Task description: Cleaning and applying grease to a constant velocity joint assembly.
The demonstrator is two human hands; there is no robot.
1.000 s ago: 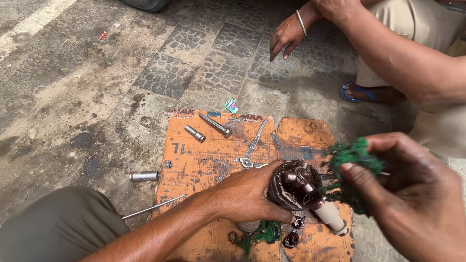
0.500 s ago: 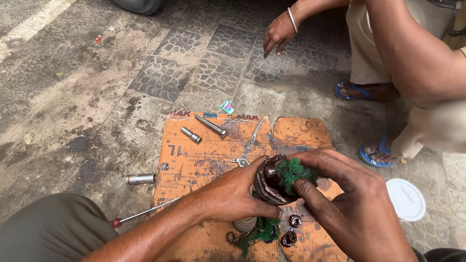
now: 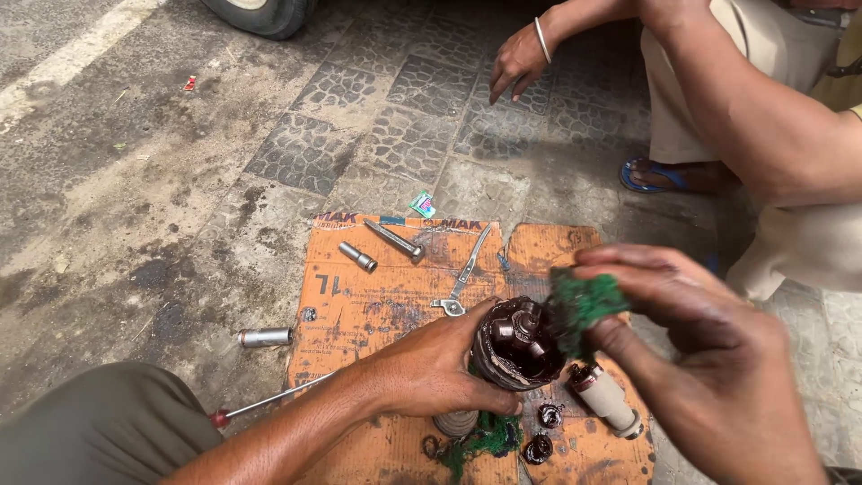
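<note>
Two hands [image 3: 431, 377] [image 3: 709, 368], one greasy joint [image 3: 516, 346]

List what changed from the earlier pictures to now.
The right hand, gripping the green rag, was away from the dark greasy joint, pressed onto its top half a second ago, and has now lifted off to its right. The left hand still grips the joint. The sockets, pliers and cardboard have not moved.
</note>
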